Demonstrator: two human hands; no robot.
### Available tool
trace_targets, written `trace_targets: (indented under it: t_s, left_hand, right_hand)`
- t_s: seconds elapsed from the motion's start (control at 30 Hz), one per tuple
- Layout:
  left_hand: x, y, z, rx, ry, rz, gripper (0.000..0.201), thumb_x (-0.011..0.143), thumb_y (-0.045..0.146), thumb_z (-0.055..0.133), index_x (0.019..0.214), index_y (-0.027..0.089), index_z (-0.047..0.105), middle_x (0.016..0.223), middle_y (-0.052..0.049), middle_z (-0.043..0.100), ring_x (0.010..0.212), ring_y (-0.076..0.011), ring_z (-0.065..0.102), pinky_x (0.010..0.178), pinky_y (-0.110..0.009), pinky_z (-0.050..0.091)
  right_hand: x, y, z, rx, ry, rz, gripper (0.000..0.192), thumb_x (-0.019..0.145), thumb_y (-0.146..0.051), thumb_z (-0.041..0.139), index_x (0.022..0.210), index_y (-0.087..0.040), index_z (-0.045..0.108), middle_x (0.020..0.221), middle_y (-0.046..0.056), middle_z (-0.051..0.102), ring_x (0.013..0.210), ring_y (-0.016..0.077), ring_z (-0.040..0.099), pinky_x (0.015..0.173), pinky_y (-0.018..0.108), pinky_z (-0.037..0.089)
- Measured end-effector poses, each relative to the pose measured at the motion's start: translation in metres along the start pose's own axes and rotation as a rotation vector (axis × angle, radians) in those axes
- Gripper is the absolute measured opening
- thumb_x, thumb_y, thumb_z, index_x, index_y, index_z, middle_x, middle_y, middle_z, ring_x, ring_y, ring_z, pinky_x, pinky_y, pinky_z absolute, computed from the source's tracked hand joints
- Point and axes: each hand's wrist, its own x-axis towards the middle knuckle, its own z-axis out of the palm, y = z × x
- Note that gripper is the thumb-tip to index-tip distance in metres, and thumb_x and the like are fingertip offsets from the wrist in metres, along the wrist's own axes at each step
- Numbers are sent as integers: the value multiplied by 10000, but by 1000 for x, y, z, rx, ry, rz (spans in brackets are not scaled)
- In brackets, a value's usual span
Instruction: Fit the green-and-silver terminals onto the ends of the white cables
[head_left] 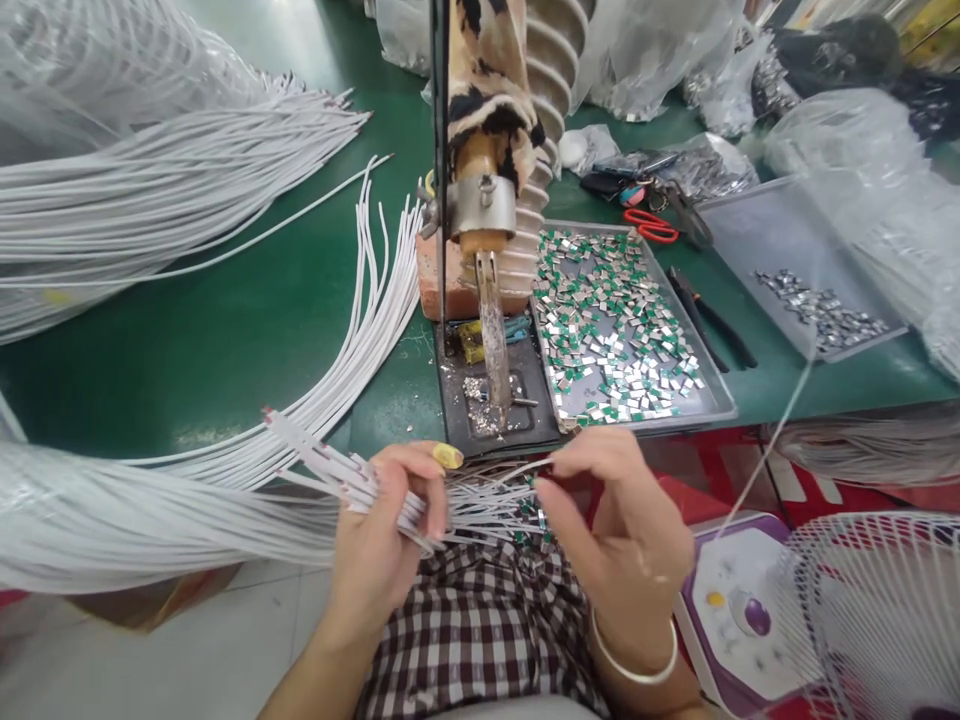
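White insulated wires (pixel 480 505), a fanned bundle of cut lengths, held just off the near edge of the counter (pixel 247 330), over the person's checked lap. Left hand (pixel 390 540) is closed around the bundle mid-length, thumb on top, ends splayed out both sides. Right hand (pixel 607 520) is narrowed to a pinch, thumb and forefinger on one strand tip pulled out of the fan; a few small green-and-silver pieces show among the wire ends there, too small to tell if they are attached.

Handling, my read: each wire is light and springy, bends easily, won't hold shape. The jacket looks smooth, so a loose bundle will likely slide. Grip the bundle firmly at the middle and take single strands close to the tip, where they flex least. Tips look stripped, so probably easy to bend or fray.

Around them:
- Press tool (pixel 495 330) stands at the near edge, centre, its blade down onto a dark base plate (pixel 487 400).
- Tray (pixel 720 405) of small green-and-silver terminals just right of it.
- Second tray (pixel 757 230) toward the right edge, with a few silver parts.
- Pliers (pixel 712 320) between the trays; red-handled scissors (pixel 652 225) behind.
- More white wire heaped (pixel 150 180) at the far left corner.
- Fan (pixel 870 610) below the counter, right.
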Motion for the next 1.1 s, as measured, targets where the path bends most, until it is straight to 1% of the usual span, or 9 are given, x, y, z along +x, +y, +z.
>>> trace_targets:
  t_s: [0.1,0.23,0.3,0.4,0.47,0.53,0.73,1.0,1.1]
  left_hand:
    - [-12,-2,7,-68,-27,-43,396,900,586,632,726,265,782,946,-10,760,680,-88,665,501,-150,489]
    - [-25,-4,6,37,-78,44,420,948,604,531,848,318,822,1140,-18,743,993,-143,676,860,-236,570]
    - [-27,-3,1,132,-133,41,400,969,584,507,988,333,819,1146,-32,733,901,-139,667,739,-212,559]
    - [-23,2,-4,303,-307,-22,378,967,541,554,1186,309,757,894,-36,718,627,-117,556,506,-209,431]
    - [-19,7,-3,406,-425,25,302,949,494,622,1091,275,774,797,-17,682,619,-122,526,552,-235,424]
    - [-15,10,-1,487,-463,110,156,964,360,648,942,258,765,782,1,658,678,-126,542,621,-243,430]
    - [-10,9,-3,533,-415,243,125,938,150,666,931,266,713,808,31,613,737,-124,540,661,-244,425]
    - [-5,8,-4,598,-401,242,119,867,160,742,879,275,768,777,16,589,676,-131,548,592,-251,403]
    - [-3,9,-8,545,-414,214,130,864,181,741,905,297,782,792,6,602,679,-141,556,585,-255,409]
  right_hand:
    - [-5,-11,16,-41,-264,-144,40,927,-206,678,932,-167,669,819,47,704,783,170,609,722,311,543]
    - [-14,-18,33,-101,-302,-182,222,1020,-268,526,915,-160,689,759,66,728,677,167,615,602,299,535]
    - [-16,-19,32,-30,-244,-171,199,1018,-231,527,906,-172,681,772,60,740,685,155,630,619,289,550]
    - [-14,-18,21,68,-125,-118,105,986,-217,601,931,-180,682,789,53,747,714,147,656,650,283,564]
    - [-12,-18,13,111,-36,-73,10,929,-187,689,921,-192,691,759,31,741,689,136,650,635,272,556]
    - [-10,-17,9,146,12,-21,86,865,-132,752,891,-201,707,730,14,740,655,128,642,603,257,542]
    - [-2,-12,5,341,-154,157,220,854,-42,634,913,-199,775,758,31,772,618,125,642,544,240,504]
    - [2,-8,-2,406,-347,448,183,850,-136,569,738,-177,709,598,-27,616,528,93,511,500,218,404]
    - [6,-4,-5,454,-373,426,195,890,-165,566,762,-183,711,633,-19,659,560,107,567,532,225,451]
